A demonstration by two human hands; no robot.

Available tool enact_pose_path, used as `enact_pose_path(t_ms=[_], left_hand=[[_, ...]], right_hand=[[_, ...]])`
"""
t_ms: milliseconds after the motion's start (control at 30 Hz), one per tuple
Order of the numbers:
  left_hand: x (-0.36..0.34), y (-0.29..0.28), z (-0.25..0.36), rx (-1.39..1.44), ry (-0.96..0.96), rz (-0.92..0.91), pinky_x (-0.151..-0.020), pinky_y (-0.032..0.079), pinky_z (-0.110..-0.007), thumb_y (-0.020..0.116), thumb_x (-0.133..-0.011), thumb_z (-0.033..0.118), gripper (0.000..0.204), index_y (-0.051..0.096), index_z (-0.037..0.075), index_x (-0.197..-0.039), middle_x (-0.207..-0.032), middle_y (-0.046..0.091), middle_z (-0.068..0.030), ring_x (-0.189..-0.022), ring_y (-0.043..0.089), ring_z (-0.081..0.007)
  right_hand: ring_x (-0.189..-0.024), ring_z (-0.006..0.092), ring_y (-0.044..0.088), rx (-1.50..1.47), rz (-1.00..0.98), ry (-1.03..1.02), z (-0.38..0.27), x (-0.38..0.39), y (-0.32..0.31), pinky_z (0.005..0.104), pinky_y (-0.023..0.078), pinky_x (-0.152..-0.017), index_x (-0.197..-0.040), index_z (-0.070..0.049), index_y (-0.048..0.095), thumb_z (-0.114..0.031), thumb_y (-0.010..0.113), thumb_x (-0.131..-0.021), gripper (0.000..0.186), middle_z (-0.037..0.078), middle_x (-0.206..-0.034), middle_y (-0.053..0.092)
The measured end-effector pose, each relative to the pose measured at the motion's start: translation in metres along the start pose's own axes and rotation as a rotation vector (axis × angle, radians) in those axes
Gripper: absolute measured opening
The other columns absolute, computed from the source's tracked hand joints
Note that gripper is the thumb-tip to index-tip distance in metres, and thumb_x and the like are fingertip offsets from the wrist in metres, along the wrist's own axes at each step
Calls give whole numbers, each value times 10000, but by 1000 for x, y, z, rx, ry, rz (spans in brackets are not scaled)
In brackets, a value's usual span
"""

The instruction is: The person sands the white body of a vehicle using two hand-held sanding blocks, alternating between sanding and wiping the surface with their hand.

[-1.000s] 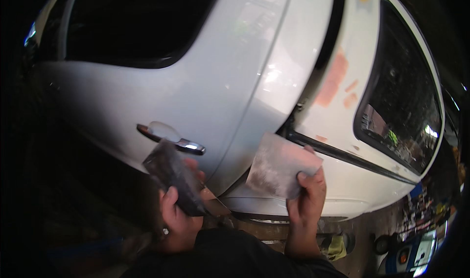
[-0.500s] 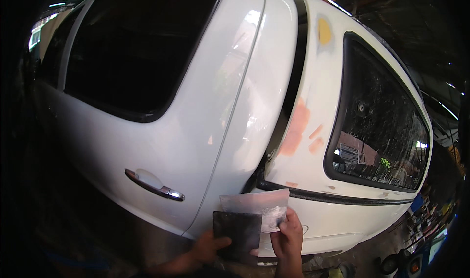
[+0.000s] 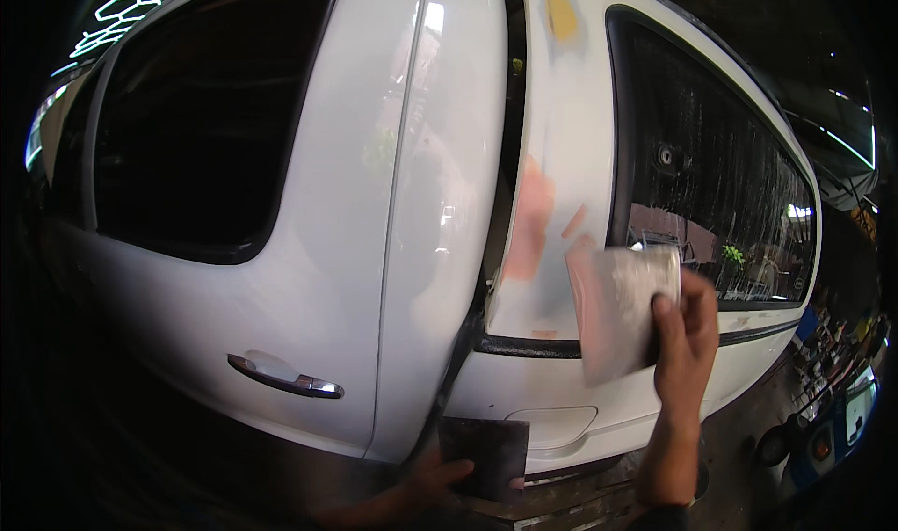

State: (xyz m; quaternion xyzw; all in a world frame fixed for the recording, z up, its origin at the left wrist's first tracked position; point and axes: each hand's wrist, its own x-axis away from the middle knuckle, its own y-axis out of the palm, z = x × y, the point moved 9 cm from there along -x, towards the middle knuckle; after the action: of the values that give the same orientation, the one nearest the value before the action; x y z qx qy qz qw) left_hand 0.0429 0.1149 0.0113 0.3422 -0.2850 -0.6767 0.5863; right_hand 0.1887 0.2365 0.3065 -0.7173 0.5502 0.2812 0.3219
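My right hand grips a pale, flexible square sheet smudged pink and white, thumb pressed on its edge, in front of the white rear body panel and its side window. That panel carries a yellow patch and pinkish patches. Lower down, my left hand holds a dark square flat piece beside the fuel flap. A white door with a chrome handle fills the left side; a dark gap separates it from the panel.
A blue and white vehicle and assorted clutter lie at the lower right. Hexagonal ceiling lights glow at the upper left. Wooden slats show below the white body.
My right hand has lifted and moved right with the pale sheet, away from the dark piece in my left hand, which sits lower. The view has also shifted across the white vehicle.
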Motion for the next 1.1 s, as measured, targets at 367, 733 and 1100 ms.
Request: enact_pose_path(t_ms=[367,733,1100], left_hand=[[52,-19,20,-95,118,296,-1016,488,-497,630,-838,53,516,484,-89,-1312,-1247,610,-213,-1153,612,-354],[70,-52,8,-189,167,335,-1018,488,-485,599,-852,37,496,483,-103,-1314,-1249,614,-218,-1148,619,-346],[45,-40,-23,-280,-73,260,-1053,446,-444,596,-914,82,477,476,-65,-1352,-1313,579,-186,-1195,583,-295]], right_hand=[[-769,369,675,597,-43,-596,-108,-127,79,403,520,-705,-1260,-97,571,-120,582,-949,313,204,-873,679],[-767,403,677,773,-395,-528,-53,-28,107,440,521,-636,-1268,-110,569,-73,629,-914,361,210,-854,675],[-1012,189,635,-477,356,334,85,135,-45,317,484,-958,-1309,29,505,-52,586,-937,389,109,-1127,656]])
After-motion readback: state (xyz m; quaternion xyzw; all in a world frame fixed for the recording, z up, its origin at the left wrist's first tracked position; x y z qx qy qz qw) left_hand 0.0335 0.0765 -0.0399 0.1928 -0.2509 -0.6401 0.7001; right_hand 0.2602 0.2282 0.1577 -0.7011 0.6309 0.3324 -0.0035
